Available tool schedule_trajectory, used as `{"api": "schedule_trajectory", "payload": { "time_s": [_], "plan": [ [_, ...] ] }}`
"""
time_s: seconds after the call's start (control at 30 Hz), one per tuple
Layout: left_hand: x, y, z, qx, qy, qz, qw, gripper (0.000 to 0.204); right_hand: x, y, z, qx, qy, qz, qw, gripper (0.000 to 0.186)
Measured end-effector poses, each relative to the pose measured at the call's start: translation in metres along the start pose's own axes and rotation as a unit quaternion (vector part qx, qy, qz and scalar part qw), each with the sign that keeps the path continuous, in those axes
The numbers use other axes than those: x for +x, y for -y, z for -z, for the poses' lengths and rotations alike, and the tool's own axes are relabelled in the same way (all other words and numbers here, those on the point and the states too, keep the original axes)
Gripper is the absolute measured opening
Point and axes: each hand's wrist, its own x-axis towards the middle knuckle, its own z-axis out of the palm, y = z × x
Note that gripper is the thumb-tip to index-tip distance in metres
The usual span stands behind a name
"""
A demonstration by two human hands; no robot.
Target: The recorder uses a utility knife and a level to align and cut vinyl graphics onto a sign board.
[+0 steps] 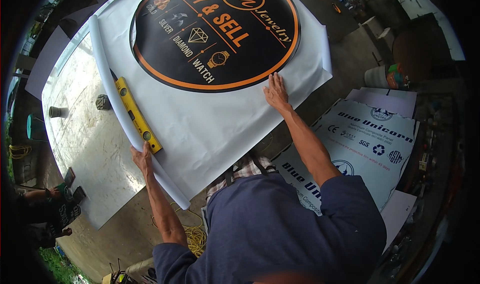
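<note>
Head view: nearest, the left hand (pixel 141 158) has its grip wrapped around the rolled edge (pixel 125 120) of a white sheet (pixel 195 134), its thumb just beside the near end of a yellow spirit level (pixel 136 113); the right hand (pixel 276 95) lies flat, fingers spread and gripping nothing, at the rim of a round black sign (pixel 215 39). The sign is on the far part of the sheet; whether it is printed there or a separate layer, I cannot tell. A sideways tug on the roll could skew the sheet and drag the level with it, and too hard a squeeze could crease it. A slipping right palm might buckle the loosely rippled sheet or scuff the sign's orange border, and the curled right-hand corner could catch on something. Beyond the roll, the surface (pixel 100 169) is glossy and scuffed, with a patterned cup (pixel 103 102) and a smaller container (pixel 55 112) on it. Yellow cable (pixel 195 241) coils on the floor near the person, a pale blue panel (pixel 372 134) lies to the right, a co-worker (pixel 47 214) is by the surface's left corner, and a pale bucket (pixel 376 77) stands farther off.
</note>
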Motion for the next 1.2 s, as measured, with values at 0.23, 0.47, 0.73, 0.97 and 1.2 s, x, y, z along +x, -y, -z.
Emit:
{"api": "schedule_trajectory", "payload": {
  "time_s": [0.23, 0.47, 0.73, 0.97, 1.2],
  "plan": [
    [-0.029, -0.091, -0.024, 0.338, -0.103, 0.0, 0.936, 0.074, 0.013, -0.016, 0.052, -0.003, 0.015, 0.006, 1.0, 0.054],
    [-0.11, -0.22, -0.171, 0.123, 0.096, -0.251, 0.955, 0.058, 0.141, -0.153, 0.135, 0.225, -0.343, 0.11, 0.905, 0.025],
    [-0.152, -0.324, -0.339, 0.245, 0.152, -0.27, 0.919, 0.062, 0.36, -0.428, 0.178, 0.069, -0.332, -0.098, 0.936, 0.033],
    [-0.161, -0.34, -0.39, 0.316, 0.089, -0.218, 0.919, 0.06, 0.381, -0.457, 0.166, 0.209, -0.082, 0.038, 0.974, 0.045],
    [-0.178, -0.388, -0.428, 0.271, 0.121, -0.267, 0.917, 0.065, 0.349, -0.4, 0.155, 0.084, -0.149, 0.132, 0.976, 0.056]
  ]
}}
